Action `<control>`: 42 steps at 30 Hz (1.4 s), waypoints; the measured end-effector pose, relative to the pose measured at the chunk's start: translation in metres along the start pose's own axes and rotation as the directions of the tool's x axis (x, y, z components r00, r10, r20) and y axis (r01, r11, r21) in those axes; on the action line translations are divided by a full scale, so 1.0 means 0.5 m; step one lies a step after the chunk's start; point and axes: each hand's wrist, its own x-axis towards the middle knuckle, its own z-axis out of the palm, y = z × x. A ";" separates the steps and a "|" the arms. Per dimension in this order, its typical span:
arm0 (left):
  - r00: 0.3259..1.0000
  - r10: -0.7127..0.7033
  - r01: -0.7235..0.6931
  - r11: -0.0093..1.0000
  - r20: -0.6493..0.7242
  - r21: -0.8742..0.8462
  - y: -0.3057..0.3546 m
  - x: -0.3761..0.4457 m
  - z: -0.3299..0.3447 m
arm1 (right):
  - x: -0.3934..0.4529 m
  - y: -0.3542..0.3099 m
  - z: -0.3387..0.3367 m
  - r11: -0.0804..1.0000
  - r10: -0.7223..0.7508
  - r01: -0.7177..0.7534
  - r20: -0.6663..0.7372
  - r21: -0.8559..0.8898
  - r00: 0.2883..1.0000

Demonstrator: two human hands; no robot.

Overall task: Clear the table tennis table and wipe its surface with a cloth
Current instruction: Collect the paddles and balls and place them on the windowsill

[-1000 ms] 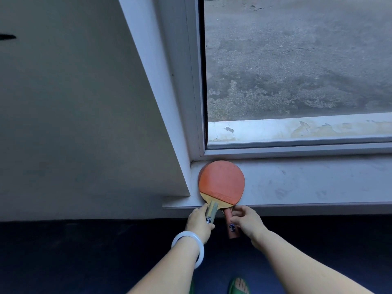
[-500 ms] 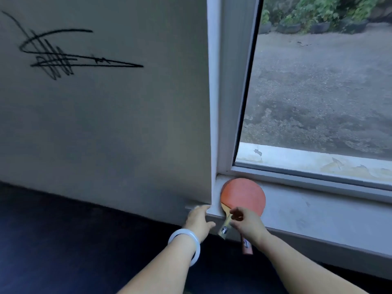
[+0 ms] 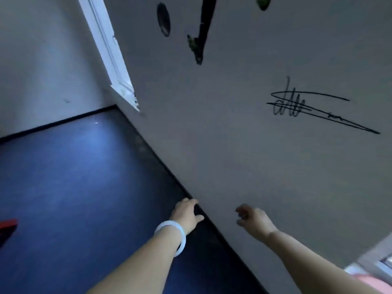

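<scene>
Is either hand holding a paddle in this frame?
No. The left hand and the right hand are both empty near the wall.

Both forearms are bare from the near edge of the view up to the hands. A smooth, glossy white ring-shaped bangle [image 3: 172,236], milky like jade or glass, circles the wrist of the left hand [image 3: 186,213]. The right hand [image 3: 253,219] wears nothing. At the near right corner, a blurred patch of pink cloth [image 3: 373,282] shows.
</scene>
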 end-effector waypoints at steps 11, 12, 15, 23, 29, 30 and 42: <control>0.823 -0.475 0.441 0.880 -0.312 -0.177 -0.385 -0.231 -0.264 | 0.111 -0.506 0.246 0.858 -0.456 0.502 0.288 -0.109 0.842; 0.786 -0.525 0.485 0.851 -0.325 -0.201 -0.404 -0.268 -0.272 | 0.101 -0.538 0.275 0.827 -0.490 0.551 0.335 -0.112 0.805; 0.643 -0.663 0.602 0.747 -0.383 -0.281 -0.432 -0.393 -0.287 | 0.059 -0.624 0.352 0.714 -0.580 0.693 0.473 -0.097 0.664; 0.201 -0.884 0.788 0.402 -0.422 -0.466 -0.375 -0.743 -0.240 | -0.141 -0.738 0.498 0.470 -0.677 0.877 0.677 0.098 0.288; -0.050 -0.917 0.810 0.194 -0.395 -0.553 -0.290 -0.950 -0.165 | -0.338 -0.749 0.544 0.321 -0.674 0.916 0.738 0.242 0.041; -0.085 -0.918 0.803 0.167 -0.387 -0.572 -0.278 -0.980 -0.153 | -0.371 -0.748 0.549 0.313 -0.673 0.909 0.739 0.274 0.010; -0.311 -0.904 0.706 -0.014 -0.292 -0.708 -0.231 -1.284 -0.005 | -0.728 -0.690 0.651 0.240 -0.574 0.875 0.788 0.421 -0.222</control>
